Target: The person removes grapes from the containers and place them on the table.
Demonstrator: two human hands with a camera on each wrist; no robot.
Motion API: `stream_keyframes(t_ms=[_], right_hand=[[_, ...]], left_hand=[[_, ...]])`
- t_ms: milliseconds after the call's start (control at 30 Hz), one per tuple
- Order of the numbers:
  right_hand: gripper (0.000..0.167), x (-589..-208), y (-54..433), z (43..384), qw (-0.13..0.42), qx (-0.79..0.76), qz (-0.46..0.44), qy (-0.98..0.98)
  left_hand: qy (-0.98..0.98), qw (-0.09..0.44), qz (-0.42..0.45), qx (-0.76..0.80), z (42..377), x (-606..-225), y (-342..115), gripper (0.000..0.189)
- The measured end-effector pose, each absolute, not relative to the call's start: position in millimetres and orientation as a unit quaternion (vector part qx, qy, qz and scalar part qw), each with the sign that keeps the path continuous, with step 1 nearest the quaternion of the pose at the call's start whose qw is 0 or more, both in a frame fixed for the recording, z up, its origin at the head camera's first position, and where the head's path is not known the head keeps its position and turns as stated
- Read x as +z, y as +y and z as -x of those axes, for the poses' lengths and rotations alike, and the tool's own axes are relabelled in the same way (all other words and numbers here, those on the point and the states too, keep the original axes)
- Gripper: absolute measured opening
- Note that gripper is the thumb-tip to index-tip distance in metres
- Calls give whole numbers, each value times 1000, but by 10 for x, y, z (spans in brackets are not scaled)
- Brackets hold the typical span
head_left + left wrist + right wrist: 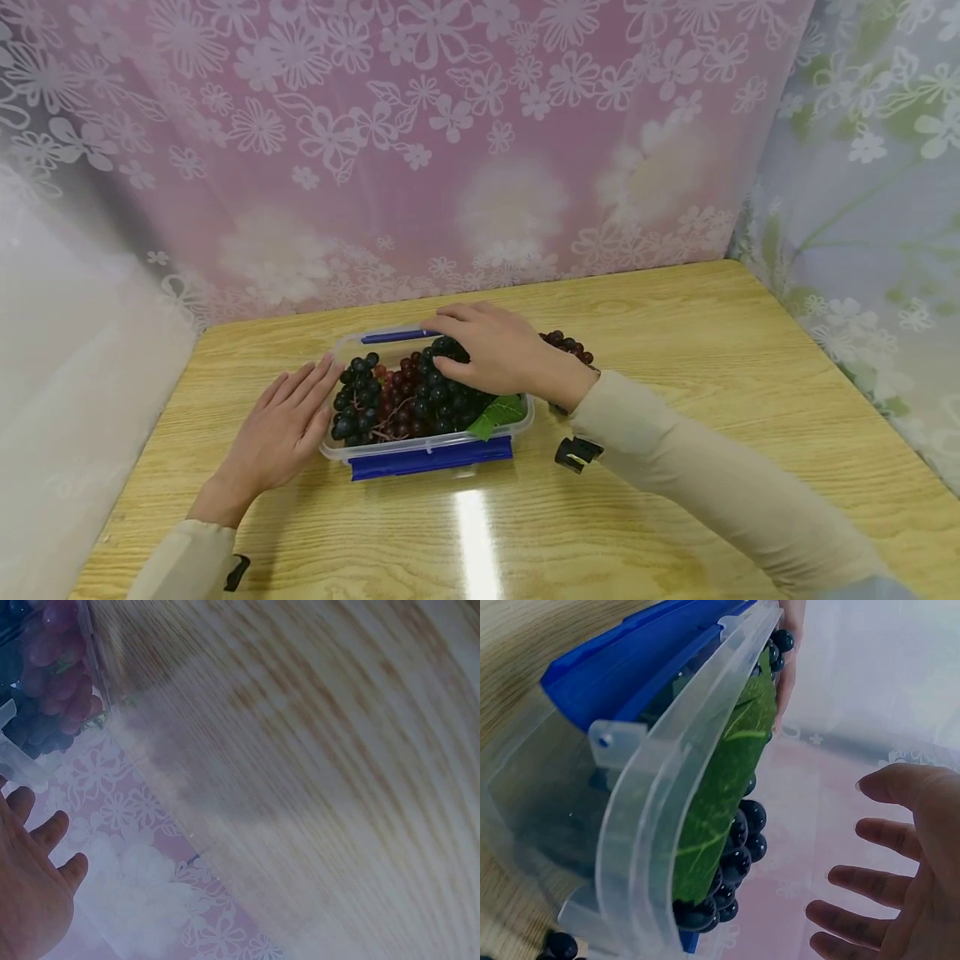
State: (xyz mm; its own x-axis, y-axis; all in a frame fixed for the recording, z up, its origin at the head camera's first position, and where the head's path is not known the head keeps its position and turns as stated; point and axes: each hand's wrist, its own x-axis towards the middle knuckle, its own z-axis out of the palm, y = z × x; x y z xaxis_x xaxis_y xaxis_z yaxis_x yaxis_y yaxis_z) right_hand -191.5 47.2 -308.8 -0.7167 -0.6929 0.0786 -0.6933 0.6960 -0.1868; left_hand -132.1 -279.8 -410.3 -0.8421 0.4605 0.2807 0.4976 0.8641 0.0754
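Note:
A clear plastic food container (330, 451) with blue latch flaps (431, 459) stands on the table, without a lid over it. Inside lie dark grapes (357, 400) at the left, red grapes (402, 392) in the middle and a larger dark bunch (444, 404) at the right. A green leaf (731, 769) rests at the right end, against the rim. My left hand (283, 427), fingers straight, lies along the container's left side. Over the right-hand bunch is my right hand (498, 350); the right wrist view shows its fingers spread, apart from the grapes.
Another bunch of dark red grapes (572, 345) lies on the wooden table (675, 350) to the right of the container, partly behind the right wrist. Black wrist devices (577, 454) hang under the sleeves. Flowered curtains (480, 167) border the table's back and sides.

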Motion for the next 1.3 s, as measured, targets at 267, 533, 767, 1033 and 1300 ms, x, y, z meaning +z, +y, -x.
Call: stream_keyframes(t_ms=[267, 533, 767, 1033, 1300], right_hand=[[51, -3095, 409, 1915, -14, 95, -382, -919], [51, -3130, 298, 1893, -15, 68, -394, -916], [51, -3173, 184, 1840, -25, 65, -410, -910], [53, -3207, 38, 1788, -13, 50, -445, -894], [62, -3258, -55, 1736, -18, -5, -447, -894]], left_hand=[[-957, 129, 251, -71, 1314, -4089, -2791, 53], [-956, 134, 252, -70, 1321, -4091, -2800, 53], [-957, 129, 251, -72, 1312, -4088, -2804, 54], [-956, 134, 250, -73, 1325, -4091, -2807, 53], [-957, 128, 248, -74, 1311, -4093, -2804, 53]])
